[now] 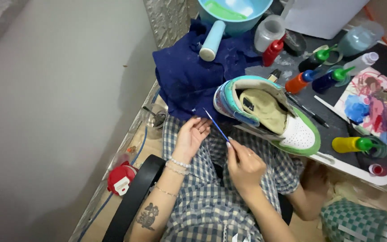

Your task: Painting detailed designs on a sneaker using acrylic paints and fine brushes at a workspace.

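I'm painting the shoe (269, 114) at the table's near edge — right hand (246, 166) pinches the brush (217, 127), left hand (192, 134) half open, empty; next I'd touch its tip to the heel gently.

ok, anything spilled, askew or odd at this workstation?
Yes: the sneaker lies tipped on its side, overhanging the table edge toward the lap. The light-blue tube lies loose on the crumpled navy cloth. No fresh spill shows; paint smears stay on the palette sheet.
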